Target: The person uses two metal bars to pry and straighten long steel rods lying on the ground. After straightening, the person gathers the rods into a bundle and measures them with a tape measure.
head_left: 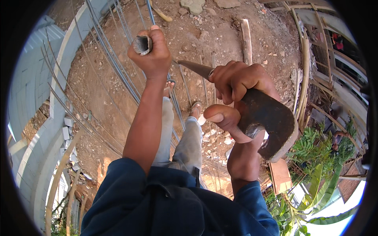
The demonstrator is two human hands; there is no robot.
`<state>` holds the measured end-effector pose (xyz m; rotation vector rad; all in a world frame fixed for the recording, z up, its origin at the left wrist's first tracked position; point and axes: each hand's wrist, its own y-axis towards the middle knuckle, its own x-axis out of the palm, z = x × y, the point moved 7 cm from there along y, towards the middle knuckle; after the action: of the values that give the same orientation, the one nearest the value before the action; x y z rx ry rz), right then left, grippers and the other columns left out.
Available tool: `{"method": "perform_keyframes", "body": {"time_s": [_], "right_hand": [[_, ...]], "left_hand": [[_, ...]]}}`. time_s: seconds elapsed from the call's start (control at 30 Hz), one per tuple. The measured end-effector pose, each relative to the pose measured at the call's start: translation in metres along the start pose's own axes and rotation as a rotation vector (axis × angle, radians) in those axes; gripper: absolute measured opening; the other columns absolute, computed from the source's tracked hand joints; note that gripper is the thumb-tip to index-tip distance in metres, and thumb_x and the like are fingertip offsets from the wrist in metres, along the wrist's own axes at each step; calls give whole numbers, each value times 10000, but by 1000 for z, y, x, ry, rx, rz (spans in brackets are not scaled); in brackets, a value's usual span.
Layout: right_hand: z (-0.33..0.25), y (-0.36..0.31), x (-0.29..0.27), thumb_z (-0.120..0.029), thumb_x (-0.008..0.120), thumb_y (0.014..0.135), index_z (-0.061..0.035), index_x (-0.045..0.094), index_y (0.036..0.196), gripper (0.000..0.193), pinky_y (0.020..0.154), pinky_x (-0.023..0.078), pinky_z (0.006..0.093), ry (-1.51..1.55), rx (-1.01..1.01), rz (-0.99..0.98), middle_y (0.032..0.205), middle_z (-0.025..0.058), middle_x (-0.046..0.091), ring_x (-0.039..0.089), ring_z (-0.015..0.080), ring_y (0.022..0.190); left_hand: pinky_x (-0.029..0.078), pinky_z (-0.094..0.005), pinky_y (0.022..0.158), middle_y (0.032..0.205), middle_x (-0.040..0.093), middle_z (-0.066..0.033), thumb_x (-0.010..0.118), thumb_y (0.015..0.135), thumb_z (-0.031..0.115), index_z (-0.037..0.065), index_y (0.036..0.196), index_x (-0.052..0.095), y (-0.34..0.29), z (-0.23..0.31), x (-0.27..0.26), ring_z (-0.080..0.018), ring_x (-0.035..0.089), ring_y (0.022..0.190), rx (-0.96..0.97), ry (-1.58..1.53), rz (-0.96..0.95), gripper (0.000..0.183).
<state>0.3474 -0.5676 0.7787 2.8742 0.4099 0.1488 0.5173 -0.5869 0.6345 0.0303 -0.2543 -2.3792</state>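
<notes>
My left hand [153,55] is closed around a hollow grey metal pipe [142,45], whose rough open end points up toward me. In my right hand [246,80] is a dark hook-shaped metal tool [271,118] with a curved notch; its exact kind is unclear. A tapering piece [195,69] sticks out to the left from the same fist; whether it belongs to that tool is hidden by the fingers. The right thumb is extended beside the notch. Both hands are raised above the ground, well apart from each other.
Long thin rods [114,67] run along the left and between my legs. Reddish dirt with stones [193,6] lies underfoot. A wooden plank [247,41] lies ahead, and a curved grey block wall [59,84] stands left. Bamboo poles [305,74] and plants [319,153] are on the right.
</notes>
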Motion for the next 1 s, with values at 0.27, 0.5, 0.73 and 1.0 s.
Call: {"method": "perform_keyframes", "body": {"time_s": [0.27,0.5,0.73,1.0], "right_hand": [[-2,-9,16,-306,717,794,-51,534,684,333,580,411,339,71,-14,40,622,20,462,466,169,564],[-21,-17,-5,-463,740,615,-92,495,628,445,666,393,441,30,-134,423,573,34,440,488,217,527],[-44,-79,-31,-531,687,623,-158,488,595,424,527,369,421,108,-170,644,572,-9,439,521,207,539],[-61,-185,-12,-388,676,540,-70,467,605,386,639,330,416,273,-279,431,632,61,465,483,224,618]], "left_hand": [[321,-245,441,557,466,21,613,865,76,30,624,445,2,-6,11,-64,433,497,-26,-90,47,298],[385,-331,455,572,471,-58,583,856,60,20,785,463,11,-35,27,-179,471,464,-204,-113,151,145],[384,-360,449,556,394,-68,537,851,78,43,760,412,19,-30,19,-187,417,450,-72,-156,25,158],[344,-356,426,553,327,-43,465,844,96,46,684,371,4,7,-4,-172,328,434,-67,-19,128,192]]}}
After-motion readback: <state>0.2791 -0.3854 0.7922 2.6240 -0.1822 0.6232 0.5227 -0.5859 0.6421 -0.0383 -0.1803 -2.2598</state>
